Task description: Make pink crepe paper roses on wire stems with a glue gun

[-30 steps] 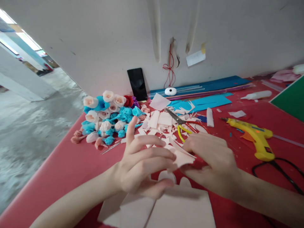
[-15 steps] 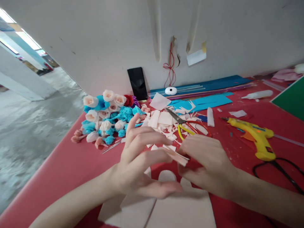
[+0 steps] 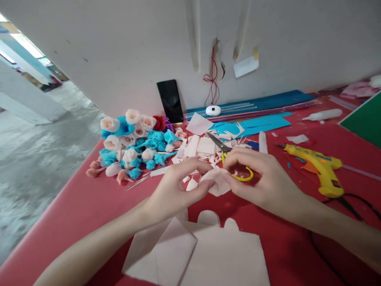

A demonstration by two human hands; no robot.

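Note:
Between my two hands is a pale pink crepe paper petal (image 3: 219, 186), cupped and slightly creased. My left hand (image 3: 181, 184) pinches its left edge between thumb and fingers. My right hand (image 3: 258, 174) pinches the opposite edge. Just behind my right hand lie scissors (image 3: 220, 143), one yellow handle loop showing and the other handle hidden by the hand. Pale paper scraps (image 3: 205, 147) are heaped past my fingers. Nearer to me, larger pale paper sheets (image 3: 223, 254) lie on the red table (image 3: 74, 210), with rounded petal pieces (image 3: 208, 218) at their far edge.
Pink, white and blue paper flowers (image 3: 131, 143) are piled at the left. A yellow glue gun (image 3: 323, 167) with a black cord rests at the right, near a white bottle (image 3: 323, 115). A black phone (image 3: 170, 101) leans on the wall beside blue paper (image 3: 258, 125).
My left hand was open with fingers spread; it now pinches the paper's left edge. The folded paper strip in my right hand now appears as a single spread petal.

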